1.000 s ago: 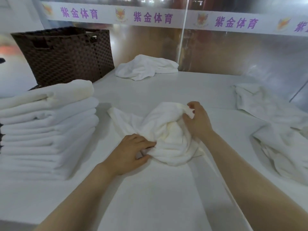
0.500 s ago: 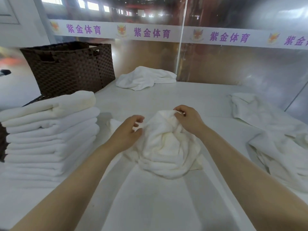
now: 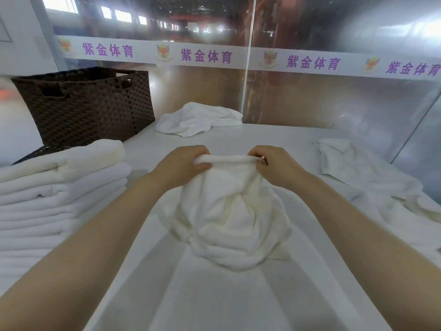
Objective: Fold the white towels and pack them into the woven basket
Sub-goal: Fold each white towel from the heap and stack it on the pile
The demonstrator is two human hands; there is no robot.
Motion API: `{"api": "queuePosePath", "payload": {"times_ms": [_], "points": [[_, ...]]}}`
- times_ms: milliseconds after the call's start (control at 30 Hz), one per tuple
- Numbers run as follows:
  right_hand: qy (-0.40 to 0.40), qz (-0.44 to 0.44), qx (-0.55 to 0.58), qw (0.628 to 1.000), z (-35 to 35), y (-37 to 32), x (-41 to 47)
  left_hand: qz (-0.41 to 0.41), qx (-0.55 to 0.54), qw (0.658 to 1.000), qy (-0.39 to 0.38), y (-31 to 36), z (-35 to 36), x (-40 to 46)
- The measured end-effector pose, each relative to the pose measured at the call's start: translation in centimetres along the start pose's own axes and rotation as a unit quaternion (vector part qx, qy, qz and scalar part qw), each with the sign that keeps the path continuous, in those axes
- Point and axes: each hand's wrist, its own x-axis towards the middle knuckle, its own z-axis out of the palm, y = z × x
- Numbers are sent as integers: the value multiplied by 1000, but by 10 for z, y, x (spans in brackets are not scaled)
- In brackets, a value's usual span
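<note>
A crumpled white towel (image 3: 229, 218) hangs in the middle, its lower part bunched on the white table (image 3: 214, 302). My left hand (image 3: 183, 163) grips the towel's top edge on the left. My right hand (image 3: 272, 166) pinches the same edge on the right, and the edge is stretched level between them. A stack of several folded white towels (image 3: 59, 187) sits at the left. Behind it, at the far left, stands the dark brown woven basket (image 3: 88, 108); I cannot see what lies inside it.
One loose white towel (image 3: 198, 120) lies at the back by the glass wall. More unfolded towels (image 3: 372, 173) spread along the right side. A glass partition with a purple-lettered white band (image 3: 238, 56) closes off the back and right.
Both hands have gone from the bunched towel on the table to its top edge and lifted it, pulling the edge straight between them. The view has tilted upward.
</note>
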Motion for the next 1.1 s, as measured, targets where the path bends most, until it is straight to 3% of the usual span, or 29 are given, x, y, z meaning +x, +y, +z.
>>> {"api": "queuePosePath", "payload": {"times_ms": [133,300,433,567,733,867,967,1100], "points": [[12,21,-153,988,-1,15,8,5,61,998,20,-9,-19,6],[102,100,-276,950,-26,45,10,-32,112,993,18,-32,-34,1],[203,137,-257,935,-57,67,4,-71,124,987,79,-47,-49,-4],[292,193,-139,926,-88,76,0,-94,103,980,139,-54,-63,-2],[197,285,69,936,-95,69,6,-152,-76,976,135,-29,-54,3],[140,256,141,946,-84,42,14,-160,-190,965,89,7,-40,4],[80,205,167,961,-66,17,20,-101,-192,976,33,34,-19,3],[68,185,177,964,-36,10,25,-16,-107,993,-55,55,27,5]]}}
